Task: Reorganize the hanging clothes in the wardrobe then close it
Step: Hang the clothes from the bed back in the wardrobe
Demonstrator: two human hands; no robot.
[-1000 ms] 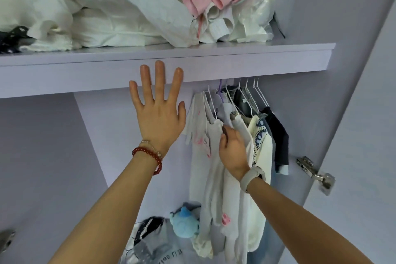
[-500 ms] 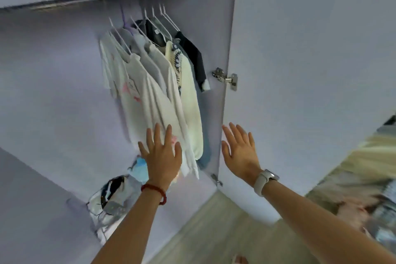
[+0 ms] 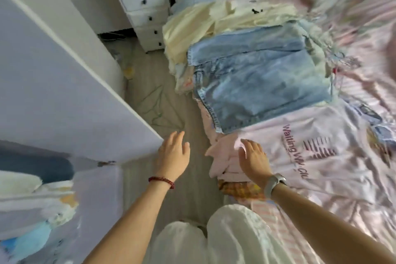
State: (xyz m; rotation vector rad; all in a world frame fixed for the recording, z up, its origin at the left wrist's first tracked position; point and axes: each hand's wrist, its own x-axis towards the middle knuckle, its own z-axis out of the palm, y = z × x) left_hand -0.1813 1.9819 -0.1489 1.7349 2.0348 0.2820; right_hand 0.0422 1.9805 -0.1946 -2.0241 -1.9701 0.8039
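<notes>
The lilac wardrobe door stands open at the left, its lower corner just beside my left hand, whose fingers are relaxed and hold nothing. My right hand hovers open over a folded pink garment at the edge of the bed. A pink printed shirt lies flat to its right, and folded blue denim lies beyond it. The hanging clothes are out of view; only blurred pale and blue items show inside the wardrobe at lower left.
A white chest of drawers stands at the back by the bed. Cream clothes are piled past the denim. Thin wire hangers lie on the wooden floor between wardrobe door and bed. My white trousers fill the bottom.
My view has swung away from the hanging clothes, down and right to the bed. Both hands dropped from the wardrobe; the right one now hovers over the pink garment.
</notes>
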